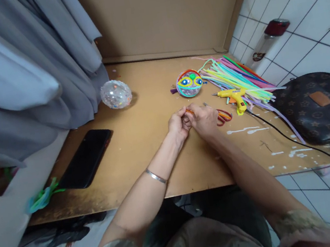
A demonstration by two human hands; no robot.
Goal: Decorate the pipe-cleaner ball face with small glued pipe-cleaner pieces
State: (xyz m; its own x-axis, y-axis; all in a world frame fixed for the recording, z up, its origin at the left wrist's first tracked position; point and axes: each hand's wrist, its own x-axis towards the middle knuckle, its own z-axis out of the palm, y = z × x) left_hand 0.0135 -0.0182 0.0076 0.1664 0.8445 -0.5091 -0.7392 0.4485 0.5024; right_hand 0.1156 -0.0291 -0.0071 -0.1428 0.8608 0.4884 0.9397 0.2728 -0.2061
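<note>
My left hand [179, 124] and my right hand [204, 119] meet over the middle of the table, both closed. Between their fingertips is a bit of orange pipe cleaner [190, 111], mostly covered by the fingers. Scissors with red-orange handles [225, 116] lie just right of my right hand, partly hidden by it. Beyond the hands sits a clear ball decorated as a face [190, 89], with yellow-rimmed blue eyes, a green nose and a red band. A yellow glue gun [236, 95] rests to the right, its black cord running toward me.
Behind the glue gun lies a bundle of colourful pipe cleaners [233, 80]. A brown patterned bag [324, 113] is at the right edge, a red-capped bottle [268, 41] behind it. At left are a clear speckled ball [116, 94], a black phone [85, 158] and a grey curtain [26, 70].
</note>
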